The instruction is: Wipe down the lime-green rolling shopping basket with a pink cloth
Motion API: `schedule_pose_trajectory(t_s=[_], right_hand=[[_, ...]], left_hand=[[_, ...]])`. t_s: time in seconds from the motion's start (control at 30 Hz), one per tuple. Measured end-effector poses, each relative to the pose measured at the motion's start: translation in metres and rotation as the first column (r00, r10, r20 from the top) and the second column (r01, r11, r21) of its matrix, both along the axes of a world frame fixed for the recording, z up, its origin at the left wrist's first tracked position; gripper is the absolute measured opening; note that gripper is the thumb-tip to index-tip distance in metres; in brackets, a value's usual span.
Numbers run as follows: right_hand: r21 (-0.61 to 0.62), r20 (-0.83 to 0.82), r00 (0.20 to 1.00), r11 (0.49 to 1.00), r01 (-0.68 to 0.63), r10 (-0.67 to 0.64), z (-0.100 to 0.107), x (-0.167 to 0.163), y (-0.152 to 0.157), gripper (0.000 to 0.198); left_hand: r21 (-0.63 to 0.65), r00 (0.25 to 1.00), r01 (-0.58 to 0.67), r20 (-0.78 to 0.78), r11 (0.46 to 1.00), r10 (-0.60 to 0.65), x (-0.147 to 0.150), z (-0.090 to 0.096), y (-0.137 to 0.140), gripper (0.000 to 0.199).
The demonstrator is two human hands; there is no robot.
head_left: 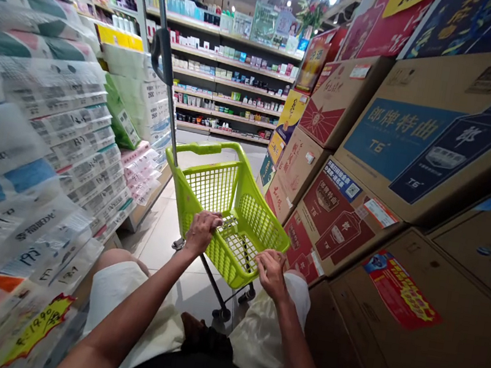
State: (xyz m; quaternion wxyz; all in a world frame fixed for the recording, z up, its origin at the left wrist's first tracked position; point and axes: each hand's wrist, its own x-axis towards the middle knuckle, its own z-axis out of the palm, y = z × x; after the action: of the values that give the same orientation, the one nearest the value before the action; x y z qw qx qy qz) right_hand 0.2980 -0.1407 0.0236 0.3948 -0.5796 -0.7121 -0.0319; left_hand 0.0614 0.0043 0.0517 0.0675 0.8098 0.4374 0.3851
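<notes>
A lime-green plastic shopping cart stands in the aisle right in front of me, with slatted walls and nothing visible in its basket. My left hand is closed over the rim at its near left corner. At the near right corner, my right hand has its fingers curled onto the same rim. A dark pole with a black clamp rises from the cart's left side. Dark wheels show beneath the basket, between my knees.
Wrapped paper packs with handwritten prices are piled high on the left, on a low wooden platform. Stacked cartons wall the right side closely. Shelves of small boxed goods cross the far end beyond the tiled floor.
</notes>
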Motion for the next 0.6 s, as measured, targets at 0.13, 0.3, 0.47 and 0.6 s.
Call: schedule_pose_trajectory(t_s=[0.13, 0.3, 0.47, 0.6], right_hand=[[0.025, 0.007, 0.998, 0.998, 0.054, -0.055, -0.006, -0.056, -0.006, 0.025], [0.066, 0.016, 0.997, 0.995, 0.075, -0.076, -0.021, -0.089, -0.006, 0.025], [0.044, -0.049, 0.998, 0.998, 0.043, -0.041, -0.017, -0.065, 0.000, 0.031], [0.004, 0.029, 0.996, 0.997, 0.083, -0.083, -0.008, -0.048, 0.007, 0.027]], left_hand=[[0.063, 0.994, -0.073, 0.084, 0.995, 0.067, -0.010, -0.012, -0.004, 0.029], [0.120, 0.992, 0.120, 0.029, 0.986, -0.124, -0.033, -0.009, -0.005, 0.029], [0.109, 0.985, -0.103, 0.153, 0.989, 0.086, -0.042, 0.006, 0.025, 0.027], [0.123, 0.989, 0.140, 0.026, 0.982, -0.144, -0.034, 0.003, 0.009, 0.027]])
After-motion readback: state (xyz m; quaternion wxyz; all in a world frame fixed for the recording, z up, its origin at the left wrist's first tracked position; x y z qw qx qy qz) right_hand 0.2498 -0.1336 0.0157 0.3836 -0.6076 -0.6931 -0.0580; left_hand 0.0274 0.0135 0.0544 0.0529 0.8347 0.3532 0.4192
